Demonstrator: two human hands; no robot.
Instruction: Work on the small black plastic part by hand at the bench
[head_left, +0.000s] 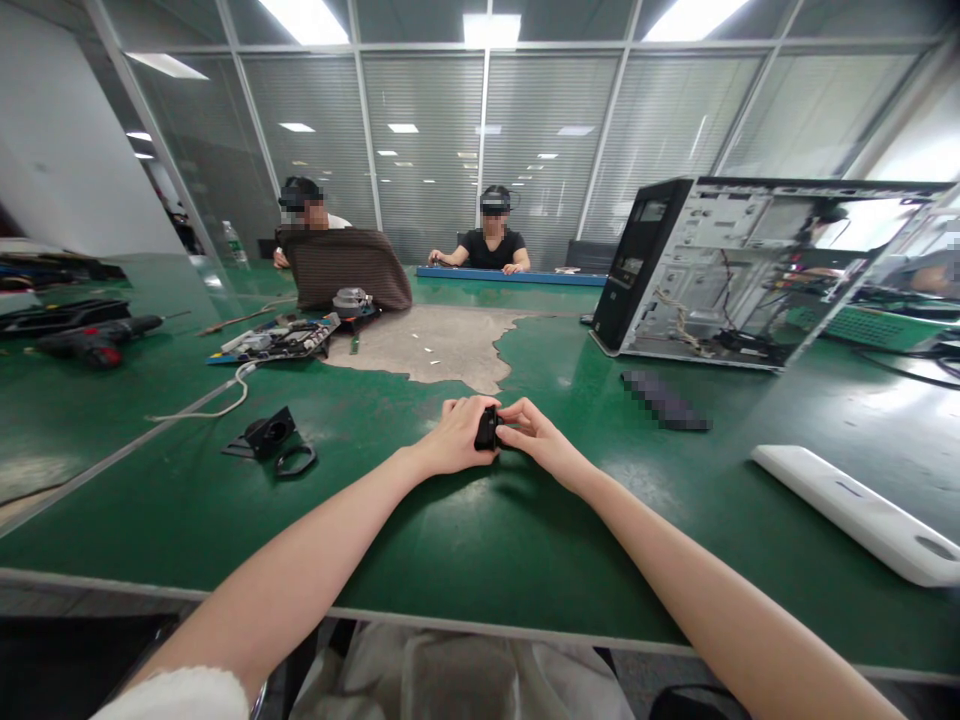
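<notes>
A small black part [486,430], its exact kind too small to tell, is held between my two hands just above the green tabletop [465,540]. My left hand [454,437] wraps round it from the left. From the other side, my right hand [534,432] pinches its right edge with thumb and fingers. Left of my hands lie a black angular plastic piece [262,435] and a black ring-like piece [295,460]. My fingers cover much of the held part.
An opened computer case [697,270] stands at right, near a dark blurred slab [664,400] and a long white device [855,515]. At left are a circuit board [281,340], a cable [202,410] and a power drill [101,340]. Two people sit across the table.
</notes>
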